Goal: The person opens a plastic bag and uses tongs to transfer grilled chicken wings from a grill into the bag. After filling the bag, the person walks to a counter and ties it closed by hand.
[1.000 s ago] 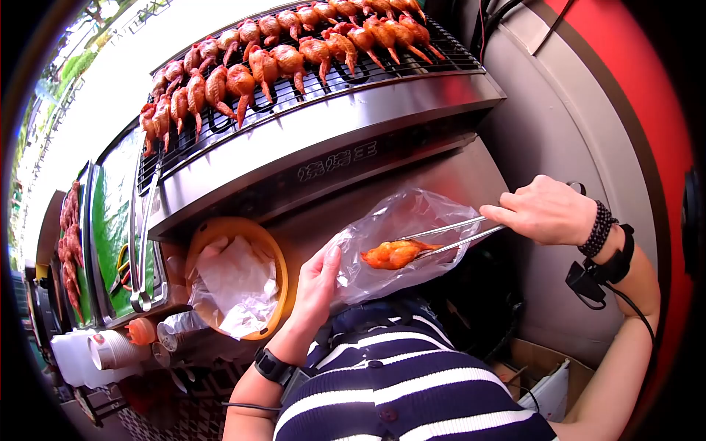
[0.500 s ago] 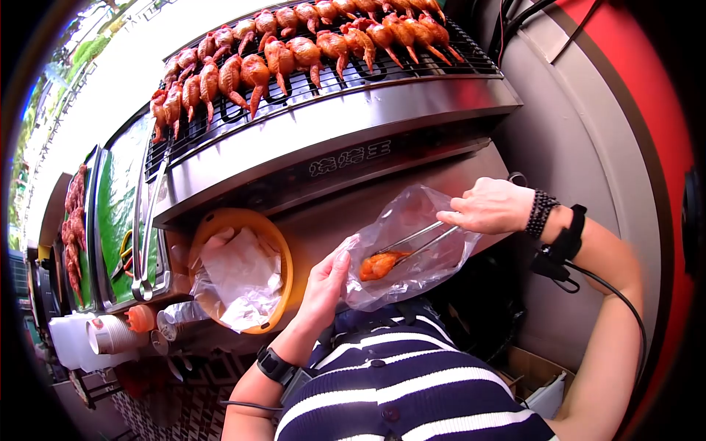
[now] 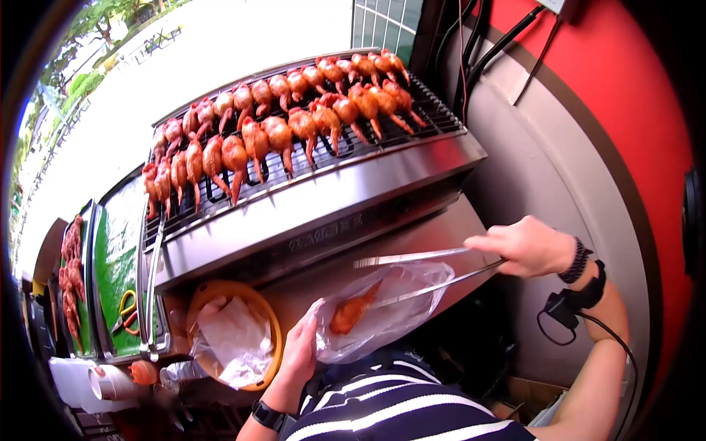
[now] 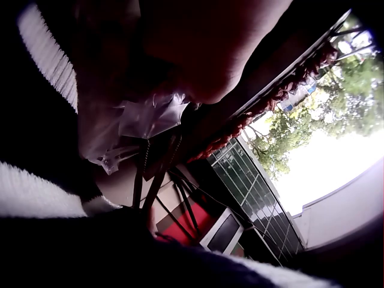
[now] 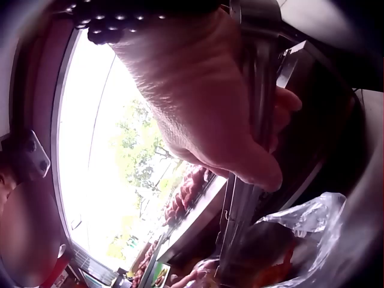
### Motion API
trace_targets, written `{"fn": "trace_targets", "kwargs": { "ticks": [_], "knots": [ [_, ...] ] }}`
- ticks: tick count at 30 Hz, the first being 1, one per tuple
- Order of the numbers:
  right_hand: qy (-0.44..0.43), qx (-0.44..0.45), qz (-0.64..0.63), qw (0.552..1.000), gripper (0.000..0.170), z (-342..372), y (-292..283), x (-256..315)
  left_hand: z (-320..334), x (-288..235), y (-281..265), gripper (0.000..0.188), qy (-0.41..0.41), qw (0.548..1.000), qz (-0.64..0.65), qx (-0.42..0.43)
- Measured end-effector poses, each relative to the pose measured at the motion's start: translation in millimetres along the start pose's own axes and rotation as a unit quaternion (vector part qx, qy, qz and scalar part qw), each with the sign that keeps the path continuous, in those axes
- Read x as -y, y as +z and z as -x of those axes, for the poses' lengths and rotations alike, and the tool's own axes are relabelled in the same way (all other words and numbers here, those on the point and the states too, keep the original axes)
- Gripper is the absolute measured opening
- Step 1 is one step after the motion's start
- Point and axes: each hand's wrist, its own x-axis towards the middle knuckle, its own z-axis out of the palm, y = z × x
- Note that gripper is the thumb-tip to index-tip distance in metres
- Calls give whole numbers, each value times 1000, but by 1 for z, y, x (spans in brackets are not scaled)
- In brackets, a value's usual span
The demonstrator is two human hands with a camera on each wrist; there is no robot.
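Note:
A clear plastic bag [image 3: 423, 278] hangs from my left hand [image 3: 298, 349], which grips its left edge between thumb and fingers. One glossy orange-brown chicken wing [image 3: 351, 310] lies inside it. My right hand [image 3: 526, 246] holds metal tongs [image 3: 412, 257], their arms spread wide. The lower arm reaches into the bag toward the wing's upper end; the upper arm's tip stands above the bag, away from the wing. In the right wrist view the fingers curl round the tongs [image 5: 237, 222]. The left wrist view is dark, with the bag [image 4: 156, 117] bunched under the fingers.
Two rows of wings [image 3: 276, 132] lie on a grill [image 3: 331, 184] ahead. Below it at left sits an orange-rimmed bin [image 3: 278, 334] with crumpled paper. Trays with scissors [image 3: 129, 316] and raw skewered meat [image 3: 71, 283] stand farther left, near stacked cups [image 3: 110, 384]. A wall [image 3: 544, 162] bounds the right.
The tongs dipped into the bag with the chicken wing, then spread and let it go. The right hand moved in, then back right. The head view has tilted up, showing more of the grill.

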Motion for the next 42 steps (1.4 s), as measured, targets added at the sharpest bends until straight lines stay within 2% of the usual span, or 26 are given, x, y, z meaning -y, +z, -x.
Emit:
{"fn": "trace_targets", "kwargs": {
  "ticks": [1, 4, 7, 9, 11, 14, 18, 25, 28, 32, 35, 36, 37, 40, 42],
  "knots": [
    [-8, -95, -31, 995, 54, 10, -5, -13, -1, -2, 2, 40, 1, 1000, 4, 0],
    [176, -184, -92, 963, 56, 21, -38, -42, -2, -3, 4, 40, 6, 1000, 16, -1],
    [306, -252, -162, 904, 52, 1, -37, -88, 0, -5, 7, 40, 9, 1000, 20, -1],
    [322, -254, -253, 876, 45, -23, -27, -113, 2, -10, 11, 39, 4, 1000, 23, -6],
    [330, -230, -316, 859, 39, -50, -24, -117, 5, -13, 13, 39, -5, 1000, 17, -17],
    [341, -206, -314, 862, 32, -87, -21, -118, 3, -11, 10, 39, -5, 1000, 30, -7],
    [376, -185, -322, 849, 35, -121, -14, -128, 0, -6, 6, 38, 15, 999, 28, 12],
    [396, -131, -334, 845, 41, -141, -22, -134, -4, 1, -3, 39, 16, 999, 36, 22],
    [402, -136, -335, 841, 22, -145, -20, -136, -6, 5, -6, 39, 26, 999, 26, 25],
    [407, -138, -375, 821, 18, -148, -18, -146, -7, 4, -6, 39, 23, 999, 18, 26],
    [386, -133, -426, 807, 23, -142, -15, -154, -3, -1, -2, 39, 29, 999, -1, 27],
    [362, -125, -455, 804, 16, -137, -14, -158, -2, -2, -2, 39, 31, 999, -5, 27],
    [354, -133, -467, 799, 14, -133, -10, -162, -2, -2, -2, 39, 33, 999, -9, 26],
    [336, -147, -572, 734, 12, -120, 6, -173, 3, -8, 2, 39, 28, 999, -30, 11],
    [294, -159, -612, 717, 11, -111, 20, -182, 5, -8, 4, 40, 26, 999, -31, -1]
  ]
}}
